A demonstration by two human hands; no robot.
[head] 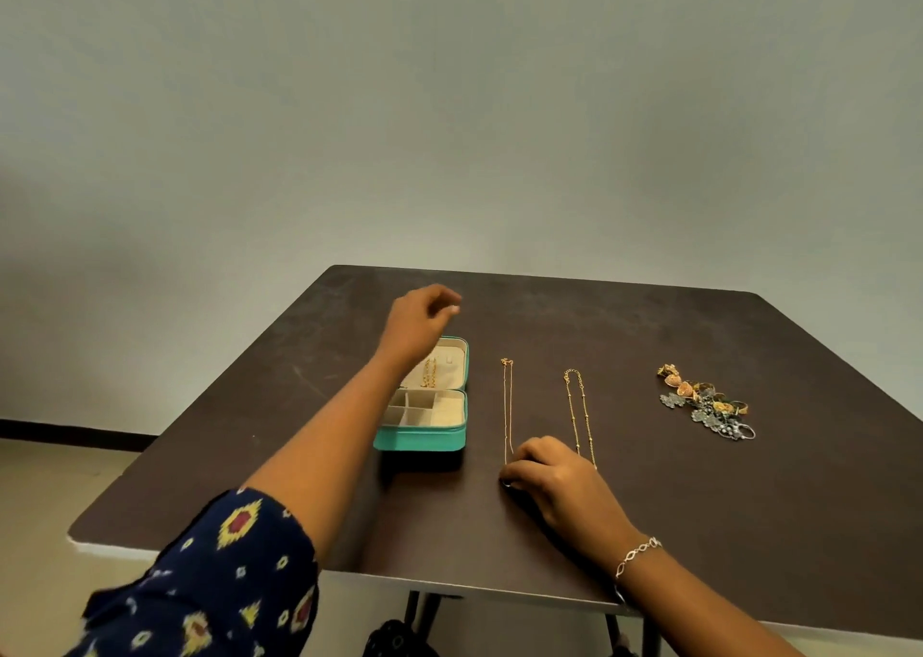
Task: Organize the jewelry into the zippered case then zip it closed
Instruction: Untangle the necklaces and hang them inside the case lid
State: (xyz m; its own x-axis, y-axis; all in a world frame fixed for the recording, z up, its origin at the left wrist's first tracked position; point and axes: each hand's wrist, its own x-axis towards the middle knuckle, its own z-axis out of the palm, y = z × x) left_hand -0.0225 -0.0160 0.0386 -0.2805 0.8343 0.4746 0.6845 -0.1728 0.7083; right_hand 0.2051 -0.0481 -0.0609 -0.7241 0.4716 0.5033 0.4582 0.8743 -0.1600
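Sleeve (200, 581) nearest; left hand (419, 317) hangs loosely curled, empty, over the case (424, 439). Right hand (554, 476) pinches the chain (508, 407) end. Lifted fast, it could knot or snag.

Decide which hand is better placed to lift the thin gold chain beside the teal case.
Right. The right hand rests on the near end of the thin gold chain; the left hand hovers over the teal zippered case.

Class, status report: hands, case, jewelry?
Left hand above open case, grip unclear. Right hand pinching near end of thin chain. Stowed chain in lid; beaded chain, earring pile on table. Nothing blocking.
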